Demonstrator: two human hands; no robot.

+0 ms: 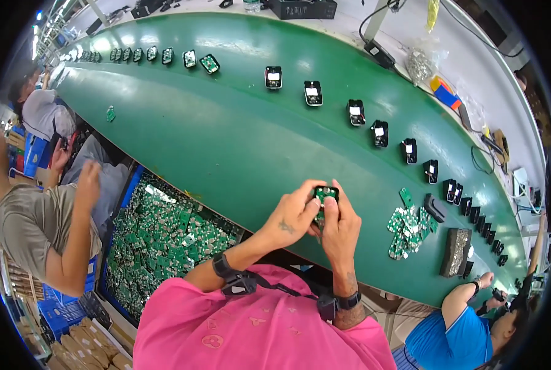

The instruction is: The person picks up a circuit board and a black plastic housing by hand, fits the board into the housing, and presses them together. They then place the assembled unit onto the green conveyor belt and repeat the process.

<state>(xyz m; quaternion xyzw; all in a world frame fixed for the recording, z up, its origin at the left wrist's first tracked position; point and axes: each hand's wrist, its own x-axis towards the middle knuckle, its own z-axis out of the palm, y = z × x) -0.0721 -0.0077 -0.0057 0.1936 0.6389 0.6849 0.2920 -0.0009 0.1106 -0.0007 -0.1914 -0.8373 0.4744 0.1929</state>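
In front of my chest, both hands close around a small black plastic housing [318,190] with a green circuit board [327,192] in its top. My left hand [295,213] grips the housing's left side, its thumb near the board. From the right, my right hand [342,223] wraps the other side, and its thumb lies over the board's lower part. The fingers hide the underside. To the right of my hands, a loose pile of green circuit boards [406,233] lies on the green work surface [238,148], beside a dark oblong part [435,208].
A curved row of black housings [313,93] runs along the far side. Near the right edge stands a dark speckled block [454,254]. A blue-edged bin [126,190] full of circuit boards is at my left. Co-workers sit left and right, including a blue-shirted person [451,336].
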